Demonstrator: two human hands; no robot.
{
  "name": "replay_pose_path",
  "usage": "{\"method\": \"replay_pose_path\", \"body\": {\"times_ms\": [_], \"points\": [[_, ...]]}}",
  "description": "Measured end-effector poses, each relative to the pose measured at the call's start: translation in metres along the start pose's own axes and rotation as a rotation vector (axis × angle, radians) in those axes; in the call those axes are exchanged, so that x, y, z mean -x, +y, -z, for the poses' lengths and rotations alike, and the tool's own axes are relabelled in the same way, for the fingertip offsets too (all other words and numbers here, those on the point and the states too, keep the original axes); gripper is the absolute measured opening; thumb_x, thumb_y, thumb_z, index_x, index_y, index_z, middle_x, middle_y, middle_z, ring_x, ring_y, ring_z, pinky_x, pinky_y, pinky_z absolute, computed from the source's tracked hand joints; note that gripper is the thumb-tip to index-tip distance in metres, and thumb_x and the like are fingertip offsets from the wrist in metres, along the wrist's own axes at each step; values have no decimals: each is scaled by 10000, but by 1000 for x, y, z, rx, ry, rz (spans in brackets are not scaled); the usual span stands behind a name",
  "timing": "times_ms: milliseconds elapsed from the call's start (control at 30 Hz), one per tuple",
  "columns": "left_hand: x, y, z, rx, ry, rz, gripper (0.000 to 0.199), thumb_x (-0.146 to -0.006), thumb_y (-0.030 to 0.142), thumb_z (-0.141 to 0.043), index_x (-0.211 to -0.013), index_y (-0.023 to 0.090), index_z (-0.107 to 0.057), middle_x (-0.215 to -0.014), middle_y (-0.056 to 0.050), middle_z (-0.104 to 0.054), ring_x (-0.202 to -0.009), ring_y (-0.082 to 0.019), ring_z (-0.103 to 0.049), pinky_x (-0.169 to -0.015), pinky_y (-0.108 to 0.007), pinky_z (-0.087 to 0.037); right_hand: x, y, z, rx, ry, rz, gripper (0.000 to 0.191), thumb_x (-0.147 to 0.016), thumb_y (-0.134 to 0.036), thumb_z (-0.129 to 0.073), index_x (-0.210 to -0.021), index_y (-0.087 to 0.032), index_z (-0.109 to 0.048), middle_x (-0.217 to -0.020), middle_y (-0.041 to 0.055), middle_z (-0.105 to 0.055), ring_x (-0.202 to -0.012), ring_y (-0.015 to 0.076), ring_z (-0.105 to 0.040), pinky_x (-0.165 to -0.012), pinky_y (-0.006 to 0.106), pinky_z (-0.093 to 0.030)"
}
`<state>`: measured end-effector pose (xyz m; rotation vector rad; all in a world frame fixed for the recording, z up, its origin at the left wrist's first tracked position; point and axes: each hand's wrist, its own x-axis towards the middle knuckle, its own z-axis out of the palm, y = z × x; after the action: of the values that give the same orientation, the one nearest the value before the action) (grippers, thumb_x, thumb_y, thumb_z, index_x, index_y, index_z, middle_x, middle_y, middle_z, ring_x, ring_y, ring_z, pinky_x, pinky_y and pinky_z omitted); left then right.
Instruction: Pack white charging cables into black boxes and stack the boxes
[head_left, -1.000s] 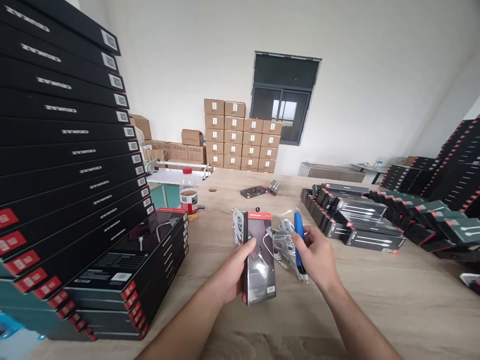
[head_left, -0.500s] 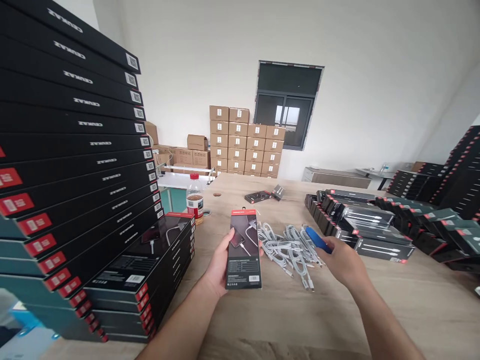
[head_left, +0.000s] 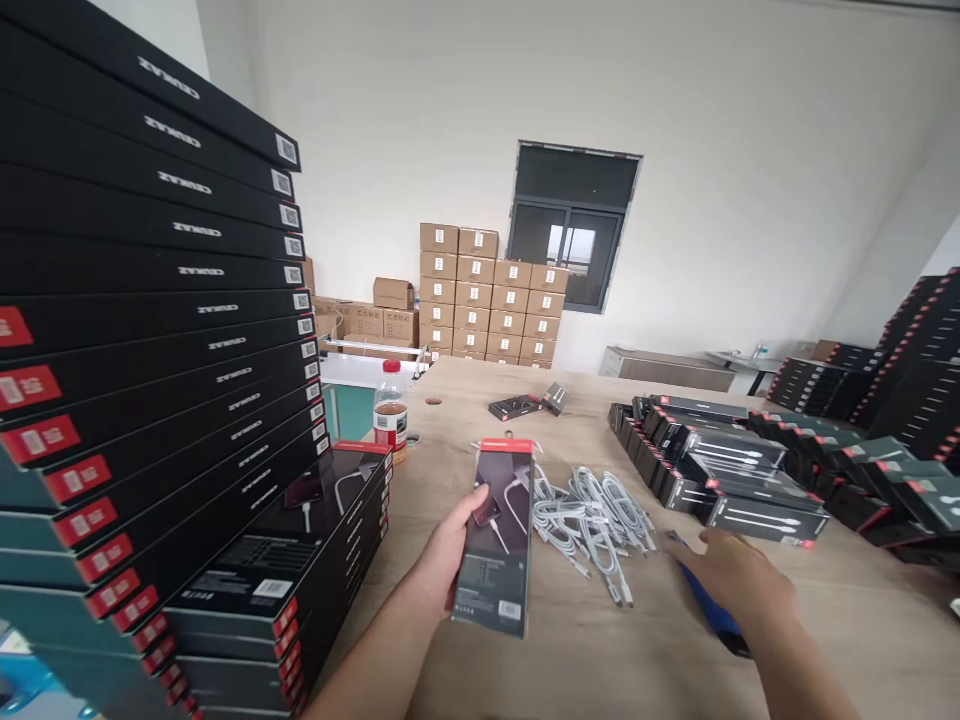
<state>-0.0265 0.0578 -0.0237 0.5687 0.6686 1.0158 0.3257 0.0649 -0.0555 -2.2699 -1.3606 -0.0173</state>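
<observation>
My left hand is closed round a black retail box with a red top strip, a hang tab and a printed phone and charging cable, tilted above the table. A blue box cutter with a dark end lies on the wood, slanting under my right hand. That hand's fingers stretch over the cutter without wrapping it; contact is hard to make out. Between the hands is a loose pile of grey-white charging cables with ties and metal plugs.
Tall stacks of black boxes rise at the left, beside a lower stack. A red-capped bottle stands behind them. Rows of small cable boxes fill the right. Two small boxes lie farther back; brown cartons stand by the wall.
My right hand has moved right and towards me, and the blue box cutter has gone from its grip to the table. The box in my left hand has shifted slightly right and nearer.
</observation>
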Motion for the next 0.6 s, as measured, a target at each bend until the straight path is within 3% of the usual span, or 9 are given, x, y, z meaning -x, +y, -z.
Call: {"method": "replay_pose_path", "body": {"times_ms": [67, 133, 200, 300, 400, 533, 600], "points": [[0, -6, -1, -115, -82, -36, 269, -848, 334, -698, -983, 107, -751, -802, -107, -787, -684, -233, -750, -681, -300, -570, 14, -26, 4, -267, 42, 128, 466, -810, -609, -550, -946, -201, -729, -1050, 187, -743, -997, 387, -688, -819, 502, -520], [1, -12, -4, -210, -154, -65, 245, -831, 291, -730, -995, 112, -758, -827, -96, -789, -695, -213, -742, -667, -265, -553, 34, -55, 8, -626, -49, 297, 578, -891, -666, -415, -1064, -195, -700, -1050, 148, -743, -982, 322, -691, -788, 423, -540], [4, -17, -6, -273, -182, -57, 257, -823, 297, -749, -1014, 126, -761, -827, -84, -788, -695, -201, -730, -655, -252, -542, 54, -80, 8, -831, -213, 438, 604, -920, -704, -352, -958, -211, -699, -891, 100, -737, -813, 268, -683, -668, 360, -529], [6, -20, -6, -337, -196, -28, 283, -833, 341, -742, -1045, 155, -764, -843, -69, -791, -704, -191, -717, -657, -248, -526, 76, -98, 3, -907, -407, 554, 602, -928, -709, -385, -657, -224, -618, -623, 39, -637, -594, 199, -585, -584, 314, -466], [4, -19, -5, -462, -177, -61, 268, -839, 339, -723, -1052, 184, -776, -916, -59, -797, -805, -213, -723, -728, -265, -517, 86, -102, -4, -998, -422, 544, 611, -918, -693, -459, -532, -223, -514, -499, 7, -541, -508, 162, -512, -547, 292, -419], [4, -19, -12, -656, -135, -325, 258, -844, 318, -710, -1072, 226, -785, -1102, -49, -775, -1097, -264, -663, -956, -297, -457, 94, -106, -6, -1103, -397, 535, 623, -925, -668, -487, -497, -215, -476, -457, -15, -479, -471, 132, -459, -518, 267, -383], [7, -21, -19, -699, -167, -443, 393, -796, 302, -765, -1185, 248, -742, -1214, -41, -733, -1184, -278, -610, -1012, -302, -419, 98, -110, -3, -1131, -395, 543, 615, -928, -657, -497, -509, -206, -497, -472, -17, -489, -478, 126, -462, -517, 258, -380]]}}
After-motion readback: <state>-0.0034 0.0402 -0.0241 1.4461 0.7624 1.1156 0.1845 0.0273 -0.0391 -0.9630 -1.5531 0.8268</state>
